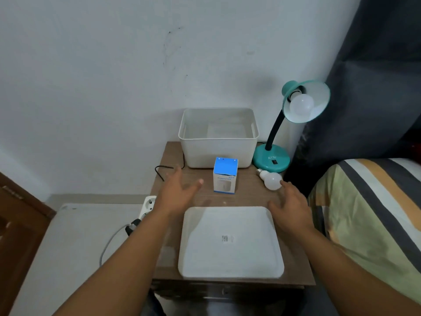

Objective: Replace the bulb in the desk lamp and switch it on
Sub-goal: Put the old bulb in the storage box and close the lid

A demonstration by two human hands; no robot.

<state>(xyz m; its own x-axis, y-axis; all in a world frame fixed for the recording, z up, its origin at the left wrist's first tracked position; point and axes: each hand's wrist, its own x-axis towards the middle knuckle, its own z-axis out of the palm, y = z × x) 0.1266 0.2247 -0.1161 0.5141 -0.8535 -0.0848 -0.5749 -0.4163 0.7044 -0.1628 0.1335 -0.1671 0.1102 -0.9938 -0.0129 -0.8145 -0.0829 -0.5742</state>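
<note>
The small wooden table (198, 199) stands against the white wall, and everything here is placed relative to it. To its right lies a bed (369, 215) with a striped cover, and behind the bed hangs a dark curtain (373, 76). On the near half of the table rests a flat white tray (230, 256) with a small label in its middle. At the back of the table, close to the wall, stands an empty white bin (217, 140). In the back right corner of the table stands the teal desk lamp (273, 158); its shade faces forward, and a white bulb (301, 105) sits in the socket, not lit. In the middle of the table, just in front of the bin, stands a small blue and white box (225, 177). A second, loose bulb (272, 180) lies on its side near the right edge of the table, just in front of the lamp base. The left hand (180, 192) hovers over the left part of the table, open, fingers spread, holding nothing. The right hand (291, 204) is also open and empty, its fingertips very near the loose bulb; whether they touch is not clear. Left of the table, a white power strip (148, 206) lies lower down.
</note>
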